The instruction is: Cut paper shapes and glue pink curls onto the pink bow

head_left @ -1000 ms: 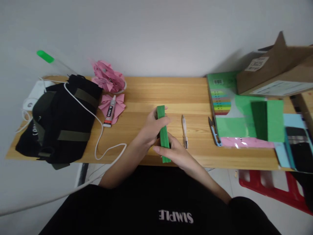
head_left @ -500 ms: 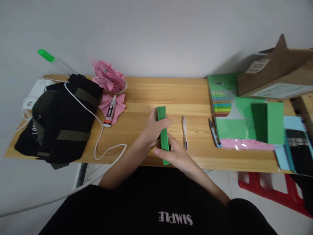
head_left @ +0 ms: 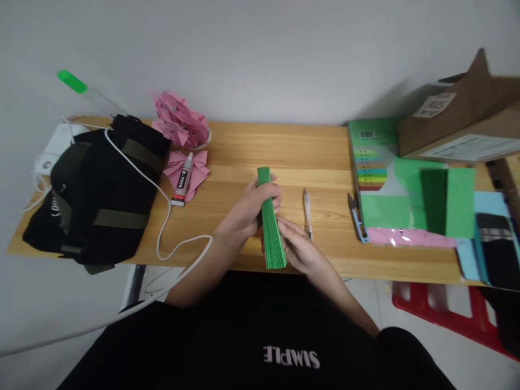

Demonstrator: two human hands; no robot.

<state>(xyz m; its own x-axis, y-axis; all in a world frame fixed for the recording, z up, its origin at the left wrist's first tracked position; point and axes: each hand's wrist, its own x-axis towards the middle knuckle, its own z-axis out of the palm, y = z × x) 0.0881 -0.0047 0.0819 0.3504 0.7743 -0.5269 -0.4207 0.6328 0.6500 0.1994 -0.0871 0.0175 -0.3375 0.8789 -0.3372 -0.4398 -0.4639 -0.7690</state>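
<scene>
A narrow stack of green pleated paper (head_left: 272, 235) is held over the table's front part, its near end fanned out wider than its far end. My left hand (head_left: 254, 208) is closed round the upper part, thumb across the top. Lower down, my right hand (head_left: 298, 246) pinches the stack's right side, with some fingers hidden beneath it. Just right of the hands lies a white pen (head_left: 307, 211). Farther right are blue-handled thread snips (head_left: 357, 219).
On the left are a black bag (head_left: 109, 200), a B-7000 glue tube (head_left: 182, 180) on a pink paper bow (head_left: 199, 162), and a bowl of pink pieces (head_left: 181, 122). A white cable (head_left: 162, 238) crosses the table. Right stand a green paper pack (head_left: 385, 211) and cardboard box (head_left: 455, 130).
The near end of the green stack has spread into a fan. My right hand has shifted from across the stack to its right side, its thumb now off the top.
</scene>
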